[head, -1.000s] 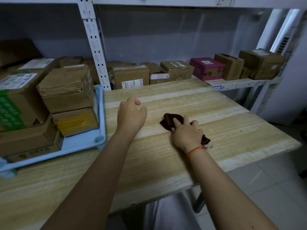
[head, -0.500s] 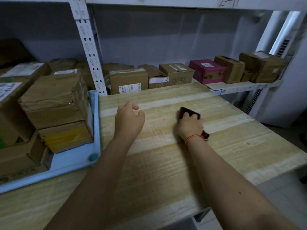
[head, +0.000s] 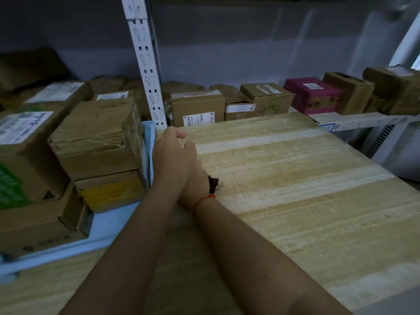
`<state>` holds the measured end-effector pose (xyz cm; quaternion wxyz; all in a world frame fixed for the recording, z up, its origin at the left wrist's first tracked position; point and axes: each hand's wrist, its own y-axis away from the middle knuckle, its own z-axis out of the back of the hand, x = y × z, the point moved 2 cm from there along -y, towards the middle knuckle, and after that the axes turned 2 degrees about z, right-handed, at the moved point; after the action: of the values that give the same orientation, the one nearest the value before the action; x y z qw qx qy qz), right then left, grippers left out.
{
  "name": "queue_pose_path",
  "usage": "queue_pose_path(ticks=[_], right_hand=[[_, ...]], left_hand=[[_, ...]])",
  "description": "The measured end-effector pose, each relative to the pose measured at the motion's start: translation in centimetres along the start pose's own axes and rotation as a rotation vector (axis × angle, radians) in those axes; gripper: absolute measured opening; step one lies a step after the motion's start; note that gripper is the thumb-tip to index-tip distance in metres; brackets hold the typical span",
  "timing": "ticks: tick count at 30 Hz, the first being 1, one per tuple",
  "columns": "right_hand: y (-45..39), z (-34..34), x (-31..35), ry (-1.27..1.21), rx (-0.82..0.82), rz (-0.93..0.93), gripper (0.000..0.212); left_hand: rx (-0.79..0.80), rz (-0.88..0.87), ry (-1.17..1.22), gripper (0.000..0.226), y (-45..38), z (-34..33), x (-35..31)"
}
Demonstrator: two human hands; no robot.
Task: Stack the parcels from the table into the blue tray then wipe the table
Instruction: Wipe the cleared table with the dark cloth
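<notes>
Since the earlier frame, my right hand (head: 197,178) has carried the dark cloth (head: 213,183) leftward across the desk (head: 295,178), from mid-frame to the edge of the blue tray (head: 113,223), and my left hand (head: 173,155) has shifted left with it, now crossing above the right at frame centre. Right grip: pressing the cloth to the wood, though the left hand hides most of it, so I cannot tell how the fingers lie; only a dark corner of cloth shows beside the red wrist cord. Left grip: fingers loosely curled, holding nothing, just beside the tray wall. Parcels (head: 95,137) stand stacked in the tray at frame left, taped brown boxes over a yellow-sided one. No parcel lies on the visible desk surface, so the stacking step appears complete. Wiping is under way; the lower part of the desk and the strip near the tray probably remain to be covered. Boxes on the rear shelf (head: 359,120) are not on the desk.
</notes>
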<state>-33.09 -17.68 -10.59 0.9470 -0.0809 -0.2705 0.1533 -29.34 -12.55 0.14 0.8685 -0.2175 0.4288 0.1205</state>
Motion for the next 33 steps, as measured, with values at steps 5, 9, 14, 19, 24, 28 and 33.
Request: queue_pose_path(ticks=[5, 9, 14, 19, 24, 28, 33], right_hand=[[-4.6, 1.3, -3.8, 0.228, -0.046, -0.054, 0.038], [-7.5, 3.6, -9.5, 0.326, -0.033, -0.241, 0.043], [-9.1, 6.8, -15.3, 0.289, -0.087, -0.438, 0.045], [-12.0, 9.7, -18.4, 0.077, -0.355, -0.547, 0.045], [-15.1, 10.5, -20.9, 0.094, -0.257, -0.7, 0.042], [-16.9, 8.3, -20.2, 0.237, -0.049, -0.562, 0.048], [-19.2, 6.2, -16.8, 0.174, 0.095, -0.299, 0.046]], left_hand=[[0.009, 0.035, -0.007, 0.021, -1.7, -0.7, -0.2], [0.042, 0.034, -0.017, 0.021, -3.1, -2.1, -0.4], [0.12, 0.064, -0.022, 0.024, -4.3, -3.6, -0.1], [0.187, 0.095, -0.047, 0.027, -5.6, -4.4, 0.6], [0.21, 0.109, -0.072, 0.028, -6.4, -4.6, 0.9], [0.215, 0.125, -0.074, 0.031, -7.0, -4.7, 1.3], [0.21, 0.149, -0.064, 0.031, -6.8, -4.7, 1.9]])
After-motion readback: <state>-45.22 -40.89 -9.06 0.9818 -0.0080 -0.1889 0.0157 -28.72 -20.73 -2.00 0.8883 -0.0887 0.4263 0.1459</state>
